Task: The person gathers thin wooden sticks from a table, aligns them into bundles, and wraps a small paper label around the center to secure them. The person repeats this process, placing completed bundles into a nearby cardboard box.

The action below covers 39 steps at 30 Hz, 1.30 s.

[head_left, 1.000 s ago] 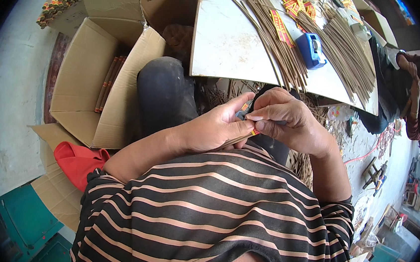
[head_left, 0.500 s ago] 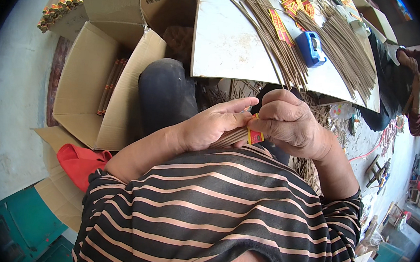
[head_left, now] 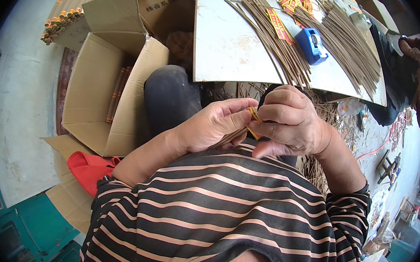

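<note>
Close in front of my striped shirt, my left hand (head_left: 205, 125) is closed around a bundle of thin brown incense sticks (head_left: 229, 138), its thumb pressed near the bundle's end. A red and yellow paper label (head_left: 255, 114) wraps that end. My right hand (head_left: 296, 121) pinches at the label with curled fingers, its thumb pointing down below the sticks. Most of the label is hidden behind the right fingers. Beyond the hands, loose incense sticks (head_left: 272, 41) lie on the white table (head_left: 227, 47), with a blue tape dispenser (head_left: 311, 46) among them.
Left of my knee (head_left: 171, 90) stands an open cardboard box (head_left: 91, 88) with several wrapped bundles (head_left: 118, 93) inside. A red cloth (head_left: 89, 168) hangs by its flap. More labelled bundles (head_left: 62, 21) are stacked at far left. Another person (head_left: 417, 74) is at the right.
My right hand has turned around the label and its thumb has come down, covering more of it. The left hand keeps its hold. The whole view has shifted slightly.
</note>
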Motion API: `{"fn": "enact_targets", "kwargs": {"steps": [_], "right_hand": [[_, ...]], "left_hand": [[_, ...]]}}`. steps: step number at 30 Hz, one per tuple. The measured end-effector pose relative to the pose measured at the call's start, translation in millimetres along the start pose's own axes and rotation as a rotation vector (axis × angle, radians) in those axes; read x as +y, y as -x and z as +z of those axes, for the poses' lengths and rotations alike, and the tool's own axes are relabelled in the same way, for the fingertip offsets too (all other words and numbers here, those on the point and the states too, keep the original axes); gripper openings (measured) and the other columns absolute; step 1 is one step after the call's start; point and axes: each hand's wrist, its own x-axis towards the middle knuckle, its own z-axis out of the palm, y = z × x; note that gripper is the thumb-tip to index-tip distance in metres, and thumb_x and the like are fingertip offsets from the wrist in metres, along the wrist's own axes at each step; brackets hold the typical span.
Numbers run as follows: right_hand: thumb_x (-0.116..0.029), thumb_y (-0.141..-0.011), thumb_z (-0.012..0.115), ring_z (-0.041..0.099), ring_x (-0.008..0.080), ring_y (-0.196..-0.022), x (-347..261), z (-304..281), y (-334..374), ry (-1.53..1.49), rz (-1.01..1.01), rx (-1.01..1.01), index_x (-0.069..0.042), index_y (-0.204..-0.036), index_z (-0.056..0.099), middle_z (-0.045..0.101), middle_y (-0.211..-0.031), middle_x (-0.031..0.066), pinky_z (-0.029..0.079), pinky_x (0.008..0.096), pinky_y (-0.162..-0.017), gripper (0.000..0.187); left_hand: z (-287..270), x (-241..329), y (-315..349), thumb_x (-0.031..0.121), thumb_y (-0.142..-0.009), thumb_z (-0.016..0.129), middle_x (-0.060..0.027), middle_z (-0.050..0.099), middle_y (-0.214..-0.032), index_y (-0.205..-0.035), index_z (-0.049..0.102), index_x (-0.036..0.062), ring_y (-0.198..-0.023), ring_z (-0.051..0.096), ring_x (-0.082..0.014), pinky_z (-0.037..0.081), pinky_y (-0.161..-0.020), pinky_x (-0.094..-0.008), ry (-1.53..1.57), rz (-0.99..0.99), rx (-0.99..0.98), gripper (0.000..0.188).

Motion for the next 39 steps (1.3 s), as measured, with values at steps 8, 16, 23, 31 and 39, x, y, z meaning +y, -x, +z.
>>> {"fn": "enact_targets", "kwargs": {"steps": [8,16,23,31,39], "right_hand": [[-0.03,-0.073,0.077,0.048,0.0076,-0.073,-26,36,15,-0.744,1.068,0.375,-0.003,-0.088,0.056,0.053,-0.08,0.0006,0.042,0.0216,-0.066,0.038],[-0.021,-0.086,0.064,0.044,0.0057,-0.067,-26,48,6,-0.824,1.091,0.321,-0.001,-0.083,0.058,0.052,-0.073,-0.0005,0.04,0.0206,-0.058,0.021],[-0.017,-0.086,0.063,0.045,0.0053,-0.068,-20,56,11,-0.855,0.912,0.391,-0.001,-0.084,0.058,0.052,-0.074,-0.0012,0.041,0.0203,-0.058,0.017],[-0.016,-0.082,0.067,0.049,0.006,-0.074,-17,56,6,-1.073,0.935,0.503,-0.002,-0.092,0.061,0.052,-0.081,-0.0006,0.043,0.0199,-0.065,0.018],[-0.018,-0.079,0.069,0.052,0.0143,-0.078,-12,44,13,-0.452,0.644,0.299,-0.003,-0.105,0.062,0.052,-0.083,0.0043,0.045,0.0263,-0.07,0.032]], "left_hand": [[5,4,9,0.033,-0.091,0.053,-0.0039,0.051,-0.07,-0.131,0.033,0.0035,-0.051,0.043,-0.006,0.036,-0.045,-0.018,-0.315,0.155,0.198,0.054],[4,4,11,0.033,-0.093,0.051,-0.0018,0.049,-0.067,-0.11,0.039,0.0039,-0.05,0.044,-0.004,0.037,-0.043,-0.0158,-0.272,0.168,0.22,0.036],[3,8,13,0.036,-0.093,0.048,-0.0025,0.05,-0.068,-0.107,0.043,0.0047,-0.051,0.045,-0.0046,0.037,-0.044,-0.0152,-0.204,0.152,0.156,0.034],[-9,9,11,0.034,-0.094,0.049,-0.007,0.054,-0.071,-0.108,0.045,0.0062,-0.049,0.049,-0.0078,0.041,-0.042,-0.0159,-0.001,0.113,-0.046,0.031],[-2,11,5,0.033,-0.093,0.049,-0.01,0.057,-0.078,-0.11,0.048,0.0023,-0.054,0.056,-0.0113,0.047,-0.045,-0.0186,0.074,0.067,-0.031,0.035]]}}
